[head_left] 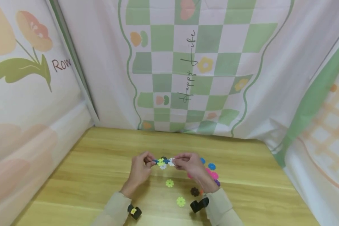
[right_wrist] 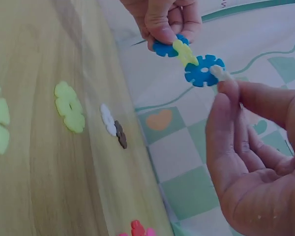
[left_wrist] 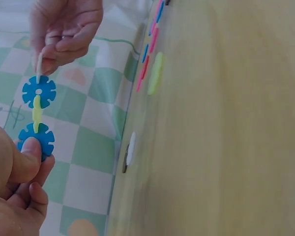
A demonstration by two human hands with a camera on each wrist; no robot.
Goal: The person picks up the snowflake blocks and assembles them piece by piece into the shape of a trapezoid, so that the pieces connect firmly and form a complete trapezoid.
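Observation:
Between both hands, held up over the table, runs a short chain of flower-shaped notched plastic discs slotted together. My left hand pinches the end blue disc between thumb and fingers. A yellow-green disc joins it, edge-on, to a second blue disc. At the other end, my right hand grips a white disc by its edge, its fingertips covering part of it. That white disc sits at the second blue disc's rim. Beyond the chain, a loose white disc and a dark brown disc lie on the table.
Two loose yellow-green discs lie on the wooden table nearer the body. Around the right forearm are a dark disc and several pink, blue, purple and orange ones. Printed curtains border the table at the back and sides.

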